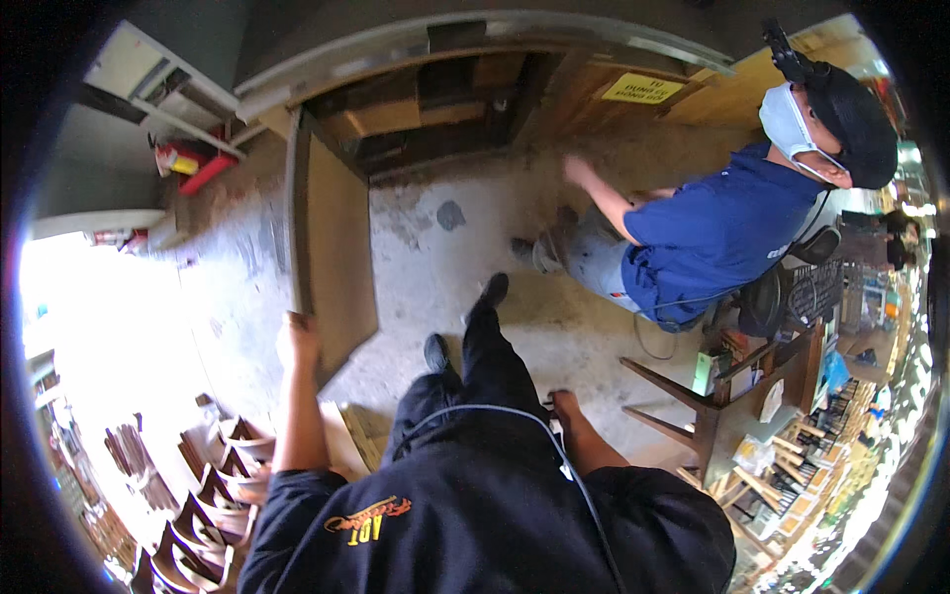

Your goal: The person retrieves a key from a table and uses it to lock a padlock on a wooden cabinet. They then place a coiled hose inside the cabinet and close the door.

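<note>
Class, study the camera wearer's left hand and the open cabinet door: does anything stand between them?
Nothing visible does. The left hand is already touching the near end of the cabinet door. The co-worker is off to the right, beyond the door, not between it and the hand.

Workshop: concrete floor (421, 282), stacked wooden parts (230, 520)

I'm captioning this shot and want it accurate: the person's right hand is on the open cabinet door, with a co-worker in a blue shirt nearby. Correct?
Not quite: the head view shows the left hand on the open cabinet door, with a co-worker in a blue shirt nearby.
</note>
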`<state>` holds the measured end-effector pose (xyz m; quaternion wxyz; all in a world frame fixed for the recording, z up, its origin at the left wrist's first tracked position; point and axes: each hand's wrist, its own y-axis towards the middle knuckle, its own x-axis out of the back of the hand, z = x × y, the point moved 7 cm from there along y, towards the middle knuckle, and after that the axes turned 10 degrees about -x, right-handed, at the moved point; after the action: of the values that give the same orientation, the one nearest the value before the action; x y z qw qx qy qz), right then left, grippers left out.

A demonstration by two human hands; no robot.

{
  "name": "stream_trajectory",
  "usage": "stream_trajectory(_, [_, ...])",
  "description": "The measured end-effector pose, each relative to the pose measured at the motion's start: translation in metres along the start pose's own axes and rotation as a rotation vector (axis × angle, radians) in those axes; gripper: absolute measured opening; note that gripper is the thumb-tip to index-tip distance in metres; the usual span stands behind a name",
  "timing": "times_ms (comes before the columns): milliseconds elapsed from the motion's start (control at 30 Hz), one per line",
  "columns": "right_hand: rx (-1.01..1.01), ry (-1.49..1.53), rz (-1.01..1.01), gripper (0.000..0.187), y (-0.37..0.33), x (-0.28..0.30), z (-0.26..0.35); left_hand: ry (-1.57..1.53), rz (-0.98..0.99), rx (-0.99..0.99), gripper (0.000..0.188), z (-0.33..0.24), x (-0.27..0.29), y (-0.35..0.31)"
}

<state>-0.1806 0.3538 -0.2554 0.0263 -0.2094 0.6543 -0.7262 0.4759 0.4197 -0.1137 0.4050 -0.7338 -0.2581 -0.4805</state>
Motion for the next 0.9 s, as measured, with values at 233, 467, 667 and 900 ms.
stream_trajectory(233, [0.582, -1.131, -0.126, 0.023, 0.012, -0.045, 0.025, -0.976, 0.436, -0.072, 0.04, -0.18, -0.093, -0.004])
stream_trajectory(467, [0.085, -0.319, -0.231, 0.034, 0.041, -0.021, 0.079, -0.983, 0.604, 0.074, 0.049, -0.375, -0.123, 0.05])
stream_trajectory(667, [0.784, -0.041, -0.337, 0.021, 0.034, -0.029, 0.331, -1.125, 0.602, 0.249, 0.075, -0.47, -0.124, 0.138])
stream_trajectory(900, [1.298, -0.056, -0.708, 0.046, 0.015, 0.011, 0.677, -1.21, 0.634, 0.189, 0.079, -0.526, -0.145, 0.136])
